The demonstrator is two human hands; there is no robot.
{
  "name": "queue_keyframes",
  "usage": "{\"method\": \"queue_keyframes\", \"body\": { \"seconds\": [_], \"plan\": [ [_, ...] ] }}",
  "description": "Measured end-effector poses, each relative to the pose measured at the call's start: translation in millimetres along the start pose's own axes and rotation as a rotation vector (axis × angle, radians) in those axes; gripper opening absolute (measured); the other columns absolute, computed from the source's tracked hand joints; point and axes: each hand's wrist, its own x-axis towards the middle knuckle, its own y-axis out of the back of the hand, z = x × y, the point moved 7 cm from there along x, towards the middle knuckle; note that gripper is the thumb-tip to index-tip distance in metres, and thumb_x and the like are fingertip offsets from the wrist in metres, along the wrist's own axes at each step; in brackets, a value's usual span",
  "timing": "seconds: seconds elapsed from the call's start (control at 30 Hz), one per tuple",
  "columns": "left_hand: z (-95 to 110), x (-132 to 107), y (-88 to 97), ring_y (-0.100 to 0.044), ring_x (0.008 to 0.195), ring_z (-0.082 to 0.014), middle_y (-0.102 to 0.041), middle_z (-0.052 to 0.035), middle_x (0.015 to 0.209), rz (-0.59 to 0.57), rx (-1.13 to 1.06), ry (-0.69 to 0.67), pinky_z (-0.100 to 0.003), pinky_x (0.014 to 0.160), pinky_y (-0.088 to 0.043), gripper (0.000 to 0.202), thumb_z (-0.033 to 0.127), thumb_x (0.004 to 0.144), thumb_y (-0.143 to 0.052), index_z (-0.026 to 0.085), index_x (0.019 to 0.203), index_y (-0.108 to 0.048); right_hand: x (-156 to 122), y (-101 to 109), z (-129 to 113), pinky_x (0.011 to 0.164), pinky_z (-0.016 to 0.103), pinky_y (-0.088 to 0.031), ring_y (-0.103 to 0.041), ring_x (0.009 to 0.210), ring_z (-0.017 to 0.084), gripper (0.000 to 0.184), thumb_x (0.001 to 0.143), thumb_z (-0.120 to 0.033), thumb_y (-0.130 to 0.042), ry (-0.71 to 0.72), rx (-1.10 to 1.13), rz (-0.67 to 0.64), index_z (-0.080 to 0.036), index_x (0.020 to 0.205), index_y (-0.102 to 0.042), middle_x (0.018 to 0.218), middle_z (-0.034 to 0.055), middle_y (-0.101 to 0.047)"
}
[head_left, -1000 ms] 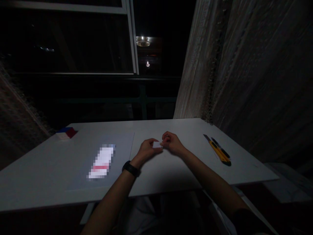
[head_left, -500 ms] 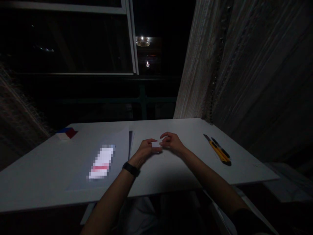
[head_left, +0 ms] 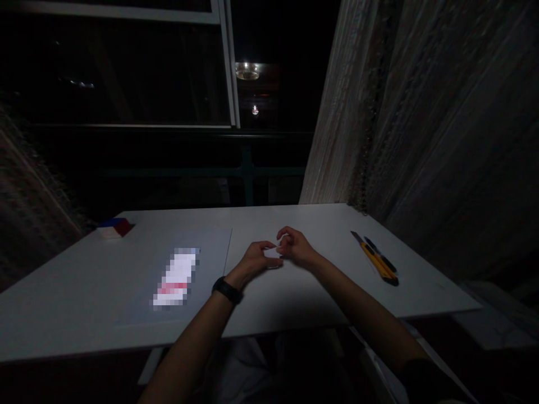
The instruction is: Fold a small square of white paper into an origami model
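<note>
A small white piece of folded-looking paper (head_left: 272,253) is held just above the middle of the table. My left hand (head_left: 254,257), with a dark band on its wrist, grips it between thumb and fingers from the left. At the paper's right end, my right hand (head_left: 296,247) is closed with curled fingers pinching its edge. The exact folds are too small and dim to make out. Left of my hands, a large white sheet (head_left: 215,264) lies on the table with a bright, blurred-out phone-like screen (head_left: 177,278) on it.
On the right of the white table (head_left: 303,306) lie a yellow utility knife (head_left: 377,262), its blade out, and a dark pen (head_left: 382,256). A coloured cube (head_left: 113,229) sits at the far left. Behind are a dark window and a curtain (head_left: 330,129).
The large sheet's right edge, lifted before, now lies flat. Both hands have shifted slightly with the small paper, which is now tilted a little differently.
</note>
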Motion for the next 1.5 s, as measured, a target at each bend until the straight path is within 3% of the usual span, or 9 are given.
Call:
{"method": "queue_keyframes", "body": {
  "seconds": [0.17,0.4,0.63,0.73,0.83,0.9,1.07,1.27,1.5],
  "plan": [
    [2,1,-0.1,-0.054,0.06,-0.0124,-0.063,-0.0043,0.071,-0.009,0.097,-0.056,-0.023,0.055,-0.04,0.036,0.025,0.047,-0.076,0.01,0.077,-0.065,-2,-5,-3,0.047,0.019,-0.037,-0.046,0.048,0.007,0.028,0.056,-0.014,-0.065,0.048,-0.123,-0.035,-0.019,0.076,-0.046,0.053,-0.0089,-0.05],
    [0,-1,3.7,-0.039,0.045,-0.007,-0.048,0.0033,0.048,-0.018,0.25,-0.04,-0.02,0.044,-0.026,0.038,0.044,0.048,-0.073,0.009,0.06,-0.064,-3,-8,-7,0.043,0.017,-0.033,-0.044,0.048,0.006,0.027,0.054,-0.012,-0.063,0.06,-0.168,-0.053,-0.019,0.07,-0.042,0.059,-0.0075,-0.049],
    [3,-6,0.8,-0.025,0.041,-0.0042,-0.034,0.0066,0.041,-0.069,0.28,-0.003,-0.021,0.041,-0.017,0.04,0.047,0.05,-0.071,0.011,0.045,-0.055,-4,-9,-9,0.045,0.017,-0.034,-0.046,0.049,0.007,0.028,0.053,-0.011,-0.064,0.044,-0.183,-0.099,-0.019,0.069,-0.041,0.057,-0.0076,-0.05],
    [7,-6,0.5,-0.031,0.042,-0.0051,-0.04,0.0052,0.043,-0.061,0.299,-0.04,-0.021,0.042,-0.021,0.036,0.045,0.052,-0.07,0.011,0.049,-0.059,-5,-9,-9,0.044,0.018,-0.034,-0.045,0.047,0.007,0.028,0.053,-0.013,-0.064,0.033,-0.166,-0.109,-0.019,0.069,-0.042,0.056,-0.0078,-0.05],
    [14,-3,2.6,-0.048,0.056,-0.0101,-0.058,-0.0002,0.061,-0.006,0.31,-0.159,-0.021,0.052,-0.033,0.033,0.039,0.051,-0.073,0.012,0.07,-0.067,-5,-6,-11,0.044,0.018,-0.034,-0.045,0.047,0.007,0.026,0.055,-0.014,-0.064,0.04,-0.207,-0.088,-0.019,0.07,-0.043,0.055,-0.0078,-0.049],
    [16,-2,5.7,-0.054,0.066,-0.0135,-0.063,-0.0033,0.072,0.048,0.301,-0.2,-0.022,0.058,-0.037,0.039,0.036,0.049,-0.074,0.013,0.079,-0.067,-5,-4,-13,0.045,0.019,-0.035,-0.047,0.049,0.008,0.024,0.056,-0.015,-0.065,0.065,-0.259,-0.063,-0.018,0.07,-0.046,0.055,-0.0068,-0.051],
    [23,-8,14.7,-0.052,0.058,-0.0131,-0.06,-0.0008,0.063,0.209,0.392,-0.253,-0.022,0.052,-0.035,0.034,0.041,0.053,-0.072,0.014,0.072,-0.064,-6,-1,-25,0.059,0.024,-0.043,-0.056,0.064,0.013,0.017,0.061,-0.018,-0.064,0.175,-0.413,0.067,-0.018,0.075,-0.055,0.068,-0.0015,-0.059],
    [40,-18,22.5,-0.053,0.063,-0.0139,-0.062,-0.0016,0.066,0.372,0.515,-0.39,-0.023,0.058,-0.037,0.025,0.043,0.065,-0.065,0.018,0.068,-0.063,-9,3,-33,0.074,0.03,-0.045,-0.059,0.077,0.017,0.023,0.063,-0.023,-0.066,0.273,-0.542,0.268,-0.021,0.085,-0.059,0.079,0.0013,-0.063],
    [46,-21,23.5,-0.055,0.068,-0.015,-0.064,-0.0022,0.071,0.42,0.569,-0.458,-0.024,0.066,-0.039,0.022,0.041,0.067,-0.064,0.019,0.069,-0.064,-10,2,-25,0.071,0.029,-0.047,-0.062,0.07,0.016,0.021,0.068,-0.021,-0.061,0.212,-0.552,0.257,-0.023,0.089,-0.062,0.071,-0.0009,-0.066]
  ]
}}
